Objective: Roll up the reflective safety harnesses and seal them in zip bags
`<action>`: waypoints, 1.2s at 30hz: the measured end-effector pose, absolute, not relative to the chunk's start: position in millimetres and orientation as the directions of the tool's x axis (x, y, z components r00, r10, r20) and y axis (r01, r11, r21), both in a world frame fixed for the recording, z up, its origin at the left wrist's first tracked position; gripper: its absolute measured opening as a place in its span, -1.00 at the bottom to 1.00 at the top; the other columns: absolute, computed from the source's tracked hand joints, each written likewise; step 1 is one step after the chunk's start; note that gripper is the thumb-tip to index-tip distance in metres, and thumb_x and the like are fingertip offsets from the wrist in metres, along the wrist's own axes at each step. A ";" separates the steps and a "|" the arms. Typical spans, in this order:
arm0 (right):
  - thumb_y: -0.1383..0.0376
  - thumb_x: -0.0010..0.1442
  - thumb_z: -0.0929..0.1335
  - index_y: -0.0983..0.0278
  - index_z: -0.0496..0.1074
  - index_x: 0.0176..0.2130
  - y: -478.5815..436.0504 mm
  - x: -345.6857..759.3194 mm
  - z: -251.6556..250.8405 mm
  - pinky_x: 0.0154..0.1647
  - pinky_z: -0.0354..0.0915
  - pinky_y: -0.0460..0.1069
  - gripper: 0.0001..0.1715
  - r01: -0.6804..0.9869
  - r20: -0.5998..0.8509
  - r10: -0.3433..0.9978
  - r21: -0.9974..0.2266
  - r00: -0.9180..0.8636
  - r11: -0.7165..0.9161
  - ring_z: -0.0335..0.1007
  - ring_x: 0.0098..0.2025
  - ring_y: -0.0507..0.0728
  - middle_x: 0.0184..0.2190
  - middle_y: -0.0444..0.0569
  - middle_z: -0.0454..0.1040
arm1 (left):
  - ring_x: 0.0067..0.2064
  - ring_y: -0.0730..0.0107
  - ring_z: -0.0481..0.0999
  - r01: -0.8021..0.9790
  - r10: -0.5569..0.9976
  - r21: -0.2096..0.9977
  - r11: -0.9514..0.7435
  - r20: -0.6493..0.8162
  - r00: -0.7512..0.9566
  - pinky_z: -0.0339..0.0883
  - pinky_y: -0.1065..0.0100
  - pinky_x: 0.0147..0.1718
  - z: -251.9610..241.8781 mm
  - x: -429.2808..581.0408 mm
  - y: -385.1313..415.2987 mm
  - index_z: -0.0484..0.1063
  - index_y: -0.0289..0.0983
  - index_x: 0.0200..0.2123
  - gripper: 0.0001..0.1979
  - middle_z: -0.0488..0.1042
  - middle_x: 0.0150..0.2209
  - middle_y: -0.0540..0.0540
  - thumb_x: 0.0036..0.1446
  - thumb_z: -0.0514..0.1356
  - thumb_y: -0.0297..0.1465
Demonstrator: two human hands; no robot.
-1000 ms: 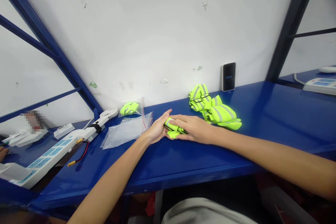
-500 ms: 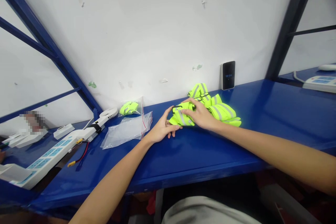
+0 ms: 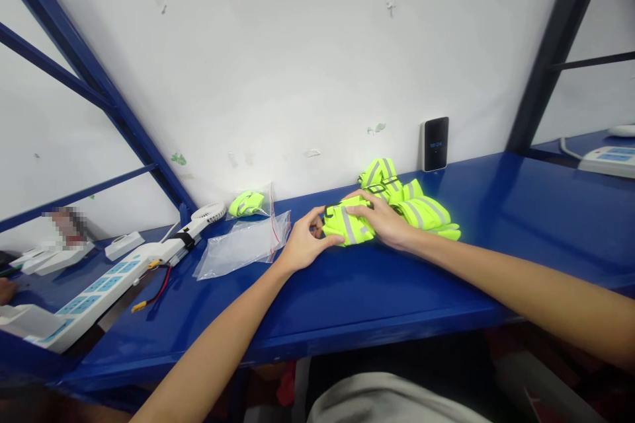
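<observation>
Between my two hands sits a folded neon-yellow reflective strap bundle [image 3: 351, 223] with grey stripes and a black edge piece. My left hand [image 3: 306, 238] grips its left end, thumb along the front and fingers curled behind. From the right, my right hand [image 3: 381, 218] holds the bundle with thumb on the face and fingers over the top. Just behind and right of it lies a pile of more neon-yellow reflective straps [image 3: 421, 208] with black buckles. Left of my left hand, clear zip bags [image 3: 243, 244] lie flat, and a bagged neon-yellow strap [image 3: 247, 203] rests against the wall.
A white power strip [image 3: 94, 291] runs along the left, with a small white fan [image 3: 208, 212] and a red-black cable with yellow connectors [image 3: 161, 291]. A dark-screened device [image 3: 435, 144] leans on the wall. Blue frame posts stand at left. Part of another person's hand [image 3: 6, 291] shows far left.
The bundle's front face now lies flatter and shows more of its stripe. My left fingers have curled in behind its left end. The view has shifted slightly.
</observation>
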State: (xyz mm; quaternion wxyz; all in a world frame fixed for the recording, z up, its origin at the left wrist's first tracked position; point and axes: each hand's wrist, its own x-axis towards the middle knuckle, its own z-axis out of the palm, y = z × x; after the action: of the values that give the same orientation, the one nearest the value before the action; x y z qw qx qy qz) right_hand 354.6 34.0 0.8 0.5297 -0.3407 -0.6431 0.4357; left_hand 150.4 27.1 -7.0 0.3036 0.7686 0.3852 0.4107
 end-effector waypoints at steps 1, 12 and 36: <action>0.17 0.04 0.41 0.22 0.44 -0.25 33.2 353.7 1.1 -0.19 0.27 -0.02 -0.75 -0.077 0.380 0.902 -0.925 -0.203 0.372 0.39 -0.19 0.13 -0.31 -0.14 0.47 | -0.42 0.49 0.29 0.363 0.836 0.760 -0.539 0.430 0.342 0.18 0.46 -0.44 -6.1 151.3 27.0 0.33 -0.25 0.07 -0.34 0.29 -0.40 0.04 -0.10 0.38 -0.19; 0.20 0.06 0.39 0.16 0.40 -0.11 23.8 341.9 -0.2 -0.03 0.23 0.02 -0.65 0.006 0.351 0.919 -0.934 -0.181 0.358 0.33 -0.02 0.17 -0.11 -0.11 0.44 | -0.11 0.23 0.47 0.419 0.809 0.699 -0.580 0.435 0.395 0.32 0.30 -0.15 -7.0 158.8 25.7 0.31 -0.21 0.09 -0.35 0.46 -0.03 -0.12 -0.09 0.37 -0.23; 0.04 0.30 0.13 0.19 0.33 -0.25 44.1 321.6 -15.9 -0.22 0.20 0.01 -0.64 0.471 0.425 0.871 -0.734 -0.244 0.490 0.36 -0.28 0.14 -0.34 -0.10 0.44 | -0.50 0.46 0.24 0.688 0.893 0.583 -0.432 0.387 0.232 -0.01 0.43 -0.50 -10.6 159.5 18.9 0.24 -0.22 -0.33 -0.52 0.29 -0.55 0.11 -0.11 0.31 0.00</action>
State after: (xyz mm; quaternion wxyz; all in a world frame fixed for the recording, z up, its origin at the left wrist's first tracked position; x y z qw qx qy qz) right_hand 321.6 44.1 -15.9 0.4231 -0.4459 -0.7524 0.2368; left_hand 159.5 18.9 -10.6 0.1465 0.7710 0.5126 0.3484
